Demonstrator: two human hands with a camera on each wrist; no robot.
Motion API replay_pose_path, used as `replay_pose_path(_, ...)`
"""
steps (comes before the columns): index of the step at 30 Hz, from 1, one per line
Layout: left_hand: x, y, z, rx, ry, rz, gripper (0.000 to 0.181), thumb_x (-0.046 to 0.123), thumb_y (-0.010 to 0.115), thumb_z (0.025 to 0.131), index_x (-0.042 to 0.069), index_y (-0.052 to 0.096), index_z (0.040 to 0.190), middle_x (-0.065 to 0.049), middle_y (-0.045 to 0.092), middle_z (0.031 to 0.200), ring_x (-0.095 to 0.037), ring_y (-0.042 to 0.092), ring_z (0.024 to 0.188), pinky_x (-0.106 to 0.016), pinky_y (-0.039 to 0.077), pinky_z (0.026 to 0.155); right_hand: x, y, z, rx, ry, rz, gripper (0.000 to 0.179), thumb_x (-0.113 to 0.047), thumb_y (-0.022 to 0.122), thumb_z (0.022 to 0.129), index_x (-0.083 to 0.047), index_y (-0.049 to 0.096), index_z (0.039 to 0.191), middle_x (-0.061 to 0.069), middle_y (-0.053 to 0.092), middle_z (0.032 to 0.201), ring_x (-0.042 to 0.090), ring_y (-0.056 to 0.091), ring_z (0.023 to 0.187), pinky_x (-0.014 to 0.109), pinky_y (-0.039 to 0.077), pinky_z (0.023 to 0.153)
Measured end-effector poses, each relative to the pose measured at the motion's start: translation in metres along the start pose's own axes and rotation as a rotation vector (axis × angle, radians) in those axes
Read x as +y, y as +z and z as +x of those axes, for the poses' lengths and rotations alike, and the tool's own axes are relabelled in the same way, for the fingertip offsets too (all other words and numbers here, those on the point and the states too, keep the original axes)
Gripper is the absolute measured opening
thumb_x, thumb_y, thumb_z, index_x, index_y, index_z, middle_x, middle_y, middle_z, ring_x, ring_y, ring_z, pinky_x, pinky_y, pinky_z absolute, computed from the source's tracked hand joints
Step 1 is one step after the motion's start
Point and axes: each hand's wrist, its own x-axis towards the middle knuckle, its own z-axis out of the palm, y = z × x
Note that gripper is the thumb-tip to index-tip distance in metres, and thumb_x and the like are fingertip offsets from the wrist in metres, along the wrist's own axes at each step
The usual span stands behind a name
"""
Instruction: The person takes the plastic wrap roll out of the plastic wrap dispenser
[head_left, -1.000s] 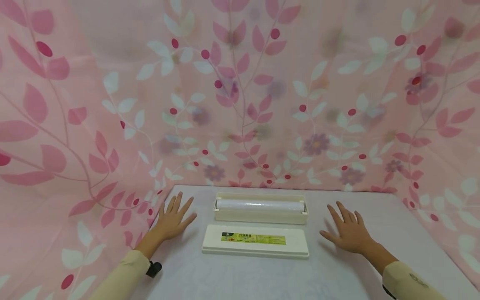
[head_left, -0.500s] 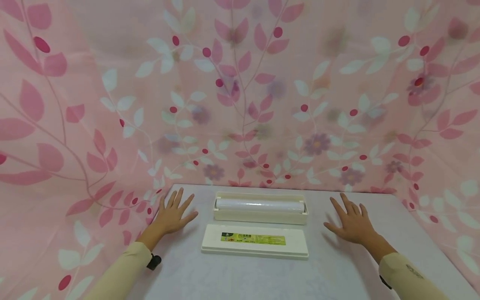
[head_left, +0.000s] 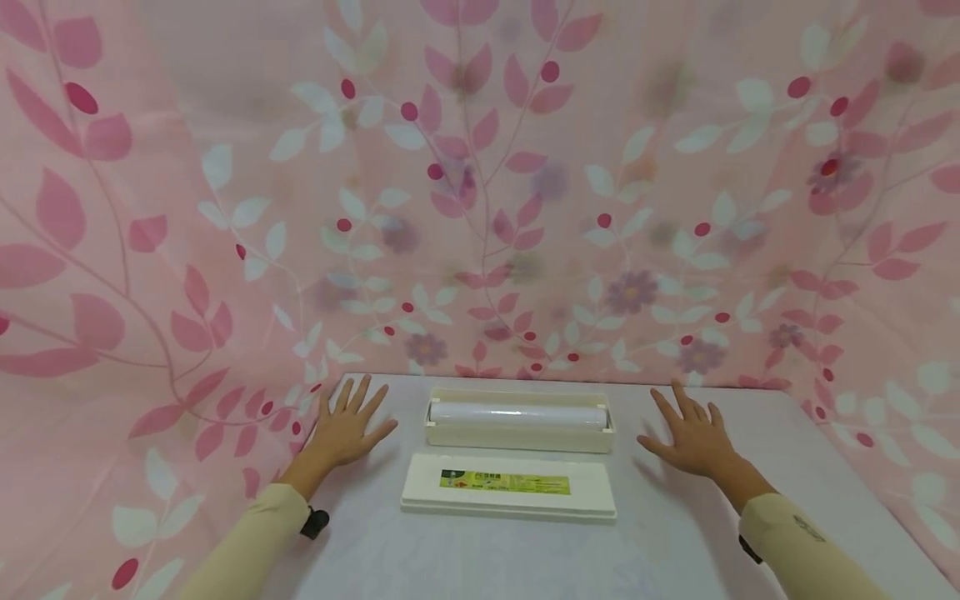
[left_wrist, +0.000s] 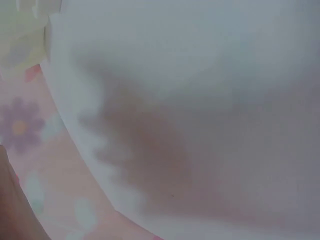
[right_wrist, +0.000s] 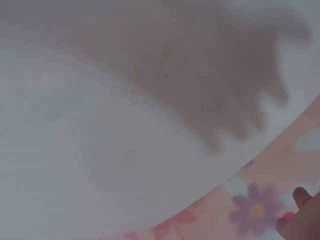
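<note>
A long off-white box (head_left: 517,440) lies towards the back of the table, with a whitish roll of plastic wrap (head_left: 517,414) inside it. In front of the box rests its flat white lid (head_left: 585,492), which bears a green and yellow label (head_left: 504,482). My left hand (head_left: 345,433) is held left of the box, fingers spread, holding nothing. On the other side my right hand (head_left: 693,442) has its fingers spread too and nothing in it. Both wrist views show a blurred hand shadow on the white surface.
The table (head_left: 525,558) has a white cover. Pink curtain fabric (head_left: 487,208) with leaves and flowers hangs behind it and along both sides. A black strap (head_left: 315,523) shows at the left sleeve, and another (head_left: 750,548) at the right.
My right hand has risen a little and then shifted slightly left. The left hand has moved only slightly. Box, roll and lid stay where they were.
</note>
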Motion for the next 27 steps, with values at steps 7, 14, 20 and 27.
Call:
replay_pose_path(7,0.002,-0.001,0.001,-0.030,-0.031,-0.028,0.079,0.072,0.039,0.094,0.026,0.027,0.157,-0.015,0.013,0.166,-0.043,0.009,0.151,-0.073,-0.006,0.112,-0.001,0.003,0.003,-0.021,0.037,0.023,0.093,-0.069,0.054,0.088,-0.009,0.027,0.154,0.031,0.012,0.160,0.061,0.030,0.135,0.076,0.011,0.108)
replay_pose_path(14,0.006,0.006,0.001,-0.018,-0.035,-0.046,0.079,0.073,0.037,0.093,0.027,0.027,0.157,-0.015,0.011,0.166,-0.043,0.009,0.151,-0.073,-0.004,0.112,0.002,0.000,0.002,-0.027,0.056,0.030,0.093,-0.068,0.053,0.089,-0.008,0.026,0.154,0.030,0.011,0.160,0.063,0.032,0.131,0.075,0.010,0.109)
replay_pose_path(20,0.007,0.011,0.003,-0.029,-0.043,-0.056,0.081,0.073,0.039,0.093,0.027,0.024,0.158,-0.014,0.009,0.166,-0.043,0.009,0.151,-0.074,-0.003,0.112,0.002,0.002,0.007,-0.057,0.044,0.031,0.095,-0.070,0.052,0.088,-0.008,0.025,0.155,0.031,0.010,0.160,0.059,0.027,0.137,0.075,0.007,0.109)
replay_pose_path(27,0.009,0.013,0.009,-0.017,-0.025,-0.059,0.080,0.073,0.038,0.093,0.026,0.025,0.157,-0.015,0.011,0.166,-0.044,0.013,0.150,-0.073,-0.002,0.112,0.000,0.000,0.014,-0.058,0.061,0.030,0.096,-0.070,0.052,0.089,-0.007,0.025,0.155,0.030,0.009,0.161,0.064,0.029,0.132,0.075,0.008,0.109)
